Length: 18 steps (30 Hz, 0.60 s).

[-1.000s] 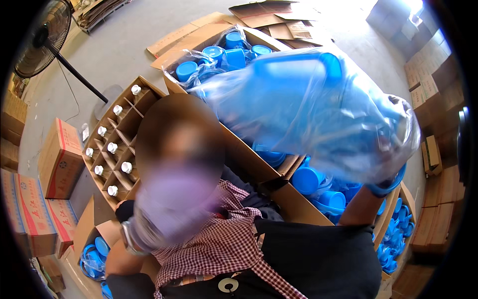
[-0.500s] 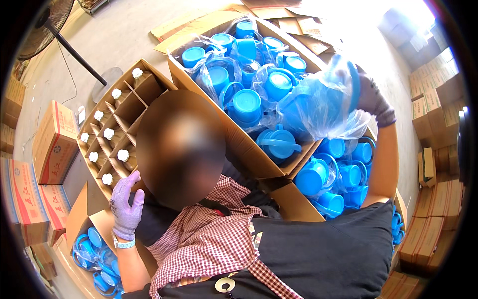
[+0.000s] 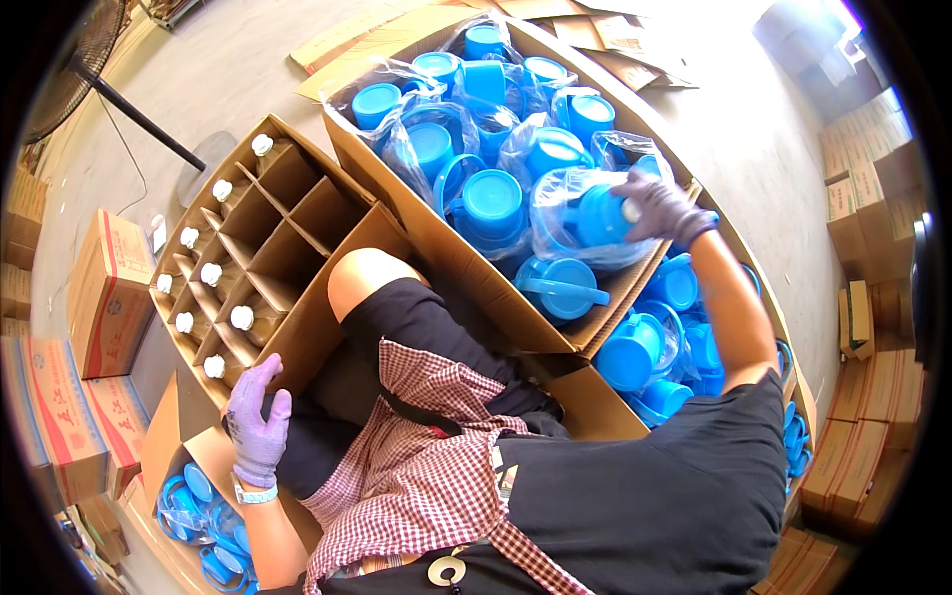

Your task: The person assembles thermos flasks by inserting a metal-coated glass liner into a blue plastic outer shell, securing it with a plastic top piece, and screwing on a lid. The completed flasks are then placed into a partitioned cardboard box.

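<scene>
My right hand [image 3: 656, 210], in a grey glove, grips a blue plastic cup [image 3: 602, 216] in a clear plastic bag. A small white round spot shows by its fingers; I cannot make out what it is. The cup is over the near right corner of a large carton [image 3: 451, 263] filled with bagged blue lidded cups [image 3: 493, 198] with handles. My left hand [image 3: 261, 424], in a light purple glove with a watch below it, is raised with thumb and fingers apart. It holds nothing, beside the near edge of a divided carton [image 3: 342, 266] with several white-capped bottles [image 3: 211, 276].
More blue cups fill a carton [image 3: 635, 352] at the right and another [image 3: 198, 496] at the lower left. Printed cartons [image 3: 124, 297] stand at the left, and stacked boxes [image 3: 873, 436] at the right. A standing fan [image 3: 149, 119] is at the far left; flattened cardboard [image 3: 615, 50] lies behind.
My right hand has come down and to the left with the bagged cup, from above the carton's right edge to over its near right corner. My left hand has hardly moved.
</scene>
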Each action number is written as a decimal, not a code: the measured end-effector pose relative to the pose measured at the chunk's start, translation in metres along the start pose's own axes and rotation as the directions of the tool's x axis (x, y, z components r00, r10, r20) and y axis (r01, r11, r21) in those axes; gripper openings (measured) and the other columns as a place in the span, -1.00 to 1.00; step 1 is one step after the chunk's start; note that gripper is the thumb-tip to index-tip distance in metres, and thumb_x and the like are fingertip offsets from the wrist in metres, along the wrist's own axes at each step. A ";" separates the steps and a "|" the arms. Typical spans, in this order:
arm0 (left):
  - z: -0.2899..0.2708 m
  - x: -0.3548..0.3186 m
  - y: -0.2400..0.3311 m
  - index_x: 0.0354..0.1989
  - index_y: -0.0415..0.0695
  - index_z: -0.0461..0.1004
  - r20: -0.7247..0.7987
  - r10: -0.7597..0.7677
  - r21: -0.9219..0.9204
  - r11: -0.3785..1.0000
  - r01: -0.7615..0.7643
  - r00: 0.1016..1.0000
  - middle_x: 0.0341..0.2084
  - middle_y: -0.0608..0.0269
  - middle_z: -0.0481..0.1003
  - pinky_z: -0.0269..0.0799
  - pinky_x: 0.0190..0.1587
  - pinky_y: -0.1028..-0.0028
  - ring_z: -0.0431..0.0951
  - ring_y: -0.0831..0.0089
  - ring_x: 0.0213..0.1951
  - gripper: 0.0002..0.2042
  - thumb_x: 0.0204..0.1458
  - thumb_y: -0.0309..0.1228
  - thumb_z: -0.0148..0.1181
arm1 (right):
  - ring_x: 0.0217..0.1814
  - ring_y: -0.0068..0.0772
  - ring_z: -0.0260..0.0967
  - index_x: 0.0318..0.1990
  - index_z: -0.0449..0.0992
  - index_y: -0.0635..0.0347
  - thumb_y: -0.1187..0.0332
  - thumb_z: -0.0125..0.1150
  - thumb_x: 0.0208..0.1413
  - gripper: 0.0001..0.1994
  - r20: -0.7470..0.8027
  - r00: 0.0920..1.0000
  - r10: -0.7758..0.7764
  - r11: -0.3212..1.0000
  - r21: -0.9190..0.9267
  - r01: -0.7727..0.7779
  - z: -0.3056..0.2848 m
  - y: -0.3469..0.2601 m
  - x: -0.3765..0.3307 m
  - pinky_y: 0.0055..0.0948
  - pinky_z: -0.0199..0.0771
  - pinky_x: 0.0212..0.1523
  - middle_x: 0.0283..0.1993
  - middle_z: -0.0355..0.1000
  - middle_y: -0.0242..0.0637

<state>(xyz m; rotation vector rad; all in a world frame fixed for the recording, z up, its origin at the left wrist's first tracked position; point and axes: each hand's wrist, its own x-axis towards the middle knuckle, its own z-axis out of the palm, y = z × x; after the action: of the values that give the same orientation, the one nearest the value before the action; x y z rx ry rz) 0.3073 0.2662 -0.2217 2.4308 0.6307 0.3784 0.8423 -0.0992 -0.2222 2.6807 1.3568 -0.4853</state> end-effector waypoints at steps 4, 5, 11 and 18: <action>0.014 0.010 0.008 0.14 -0.25 0.53 0.067 0.068 0.012 0.998 -0.069 0.995 -0.06 -0.01 0.60 0.47 0.12 0.24 0.61 0.08 0.00 -0.58 0.21 -0.22 0.23 | 0.21 0.02 0.44 0.14 0.57 -0.16 0.10 0.49 -0.26 -0.35 -0.144 0.904 0.402 0.909 -0.053 -0.412 0.155 0.034 0.037 -0.16 0.47 0.26 0.20 0.41 -0.06; 0.015 0.010 0.010 0.13 -0.25 0.53 0.082 0.064 0.010 0.998 -0.065 0.995 -0.04 -0.01 0.60 0.47 0.12 0.23 0.60 0.06 0.00 -0.58 0.20 -0.23 0.23 | 0.25 0.05 0.41 0.20 0.53 -0.15 0.15 0.47 -0.24 -0.32 -0.128 0.956 0.263 0.962 -0.045 -0.270 0.155 0.032 0.040 -0.16 0.44 0.28 0.25 0.38 -0.06; 0.008 -0.011 -0.012 0.16 -0.28 0.51 0.073 -0.064 0.058 0.997 0.060 0.995 -0.11 -0.02 0.60 0.46 0.13 0.23 0.60 0.08 -0.04 -0.58 0.22 -0.26 0.16 | 0.05 -0.23 0.54 0.12 0.65 0.00 0.47 0.22 -0.09 -0.49 0.289 0.953 0.087 0.879 0.427 -0.210 0.018 0.073 0.049 -0.28 0.51 0.21 0.02 0.62 -0.18; -0.001 -0.026 -0.031 0.21 -0.30 0.47 0.004 -0.236 -0.054 0.970 0.236 0.972 -0.03 0.02 0.55 0.47 0.13 0.26 0.57 0.18 -0.01 -0.54 0.21 -0.27 0.16 | 0.50 0.09 0.20 0.41 0.31 -0.39 0.40 0.33 -0.03 -0.23 -0.099 0.751 0.653 0.750 -0.055 -0.660 0.067 0.117 0.089 0.03 0.38 0.39 0.57 0.09 -0.20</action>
<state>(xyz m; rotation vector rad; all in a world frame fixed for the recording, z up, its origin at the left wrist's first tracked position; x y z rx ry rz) 0.2746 0.2750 -0.2428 2.2714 0.8879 0.2964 0.9691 -0.1168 -0.3210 2.8646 0.3381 -0.2335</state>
